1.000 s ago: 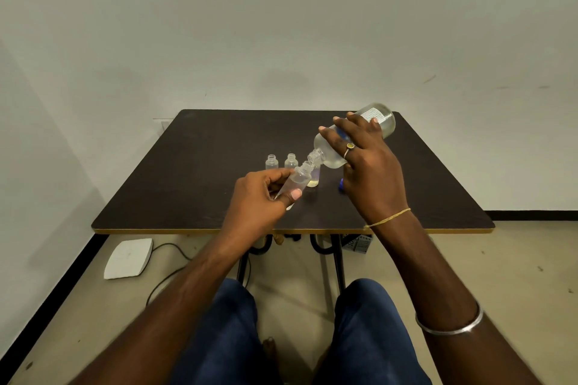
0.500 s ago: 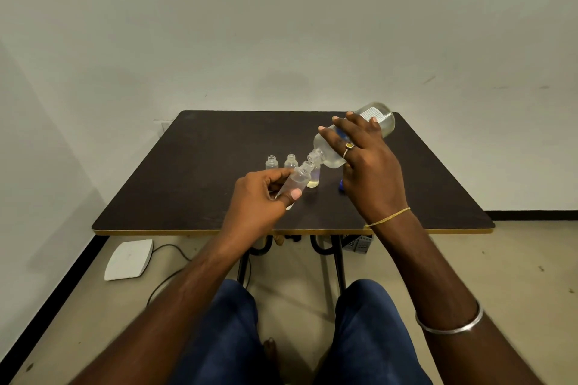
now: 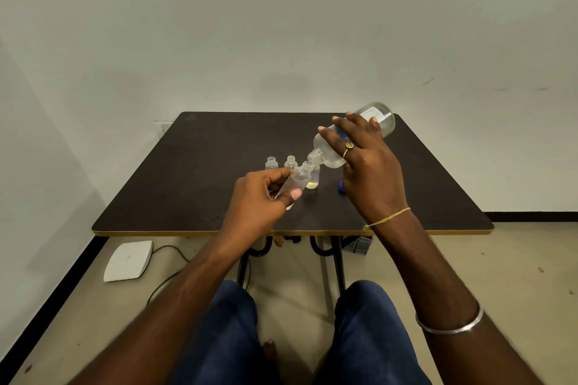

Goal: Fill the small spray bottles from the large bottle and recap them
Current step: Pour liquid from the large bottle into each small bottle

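Clear large bottle point(image 3: 328, 151) tipped neck-down toward left; right hand point(image 3: 366, 166) wrapped over its body, fingers curled round it. Its mouth sits just at mouth of small spray bottle point(image 3: 298, 180), uncapped, tilted, pinched between thumb and fingers of left hand point(image 3: 259, 200) above dark surface point(image 3: 203, 166). Just behind: filled bottle point(image 3: 313, 180), yellowish liquid inside, upright. Left of it, second upright bottle point(image 3: 291, 162) and third upright bottle point(image 3: 271, 163), both uncapped, close together. Blue cap point(image 3: 341, 187) on surface beside right hand.

One wide-angle head-worn camera looks forward and down, close over the left hand point(image 3: 256, 197) and right hand point(image 3: 366, 172) at the counter point(image 3: 200, 172).
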